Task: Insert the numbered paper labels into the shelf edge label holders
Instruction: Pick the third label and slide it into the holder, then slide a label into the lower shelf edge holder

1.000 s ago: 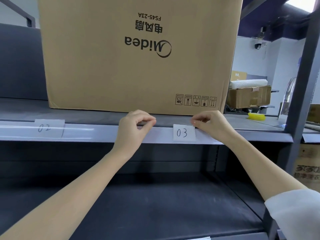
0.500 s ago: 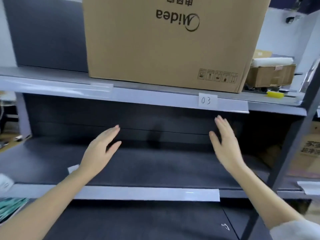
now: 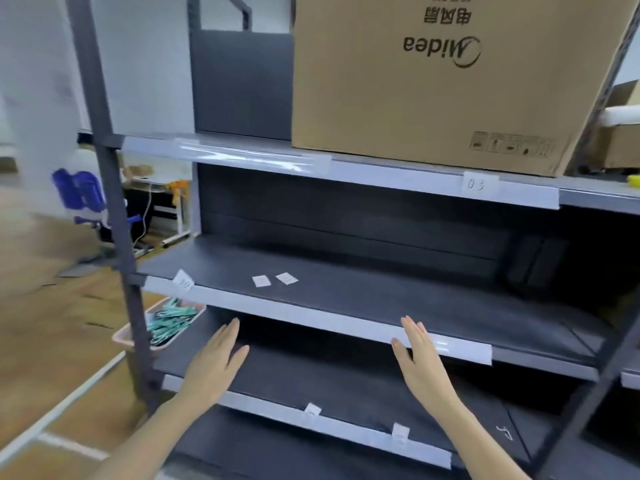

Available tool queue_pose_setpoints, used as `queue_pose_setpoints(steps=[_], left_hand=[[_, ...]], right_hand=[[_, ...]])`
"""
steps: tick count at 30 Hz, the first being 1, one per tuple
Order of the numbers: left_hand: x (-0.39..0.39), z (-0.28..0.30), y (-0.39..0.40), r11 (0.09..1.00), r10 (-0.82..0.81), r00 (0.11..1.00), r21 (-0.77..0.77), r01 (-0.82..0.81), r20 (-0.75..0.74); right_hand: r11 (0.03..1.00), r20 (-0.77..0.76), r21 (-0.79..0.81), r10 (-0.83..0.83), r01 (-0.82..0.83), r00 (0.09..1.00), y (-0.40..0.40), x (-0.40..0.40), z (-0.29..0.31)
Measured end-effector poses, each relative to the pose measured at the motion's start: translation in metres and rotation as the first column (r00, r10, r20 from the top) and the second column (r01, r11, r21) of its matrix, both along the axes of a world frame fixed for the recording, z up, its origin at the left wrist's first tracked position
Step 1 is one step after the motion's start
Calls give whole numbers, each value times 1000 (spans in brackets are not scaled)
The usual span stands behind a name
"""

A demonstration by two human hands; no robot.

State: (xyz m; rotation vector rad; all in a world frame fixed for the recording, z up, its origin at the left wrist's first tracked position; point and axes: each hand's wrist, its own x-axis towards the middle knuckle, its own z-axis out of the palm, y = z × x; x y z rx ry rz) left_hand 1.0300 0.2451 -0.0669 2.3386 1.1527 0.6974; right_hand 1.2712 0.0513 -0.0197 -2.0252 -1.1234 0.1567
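Note:
The "03" paper label sits in the clear holder strip on the top shelf edge. Two loose white labels lie on the middle shelf board. Another label stands in the middle shelf's holder strip near its left end. Two more labels stick out of the lower holder strip. My left hand and my right hand hover flat, fingers straight, in front of the middle shelf edge, holding nothing.
A large Midea cardboard box stands upside down on the top shelf. A pink tray of green items sits on the floor by the left upright post. Blue chair and clutter lie beyond at left.
Both hands let go of the top strip after seating the "03" label and dropped, open, to the middle shelf. My view swung down and left, revealing the lower shelves.

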Motion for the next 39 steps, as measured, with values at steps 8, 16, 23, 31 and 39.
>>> queue_pose_setpoints(steps=[8,16,23,31,39], left_hand=[[-42,10,38,1000,7,999,6,-7,45],[-97,8,107,989,65,989,-141,-46,129],[-121,-8,176,996,60,997,-74,-57,46],[-110,-38,270,988,119,992,-107,-114,44],[-107,-54,360,995,47,995,90,-39,-83]], right_hand=[[998,-21,-6,61,-62,998,44,-48,23],[988,-38,-60,140,-142,989,130,-97,23],[985,-92,-57,158,-164,983,217,-125,17],[972,-106,-120,191,-203,976,336,-112,-4],[916,81,-244,347,-319,934,471,-115,-15]])
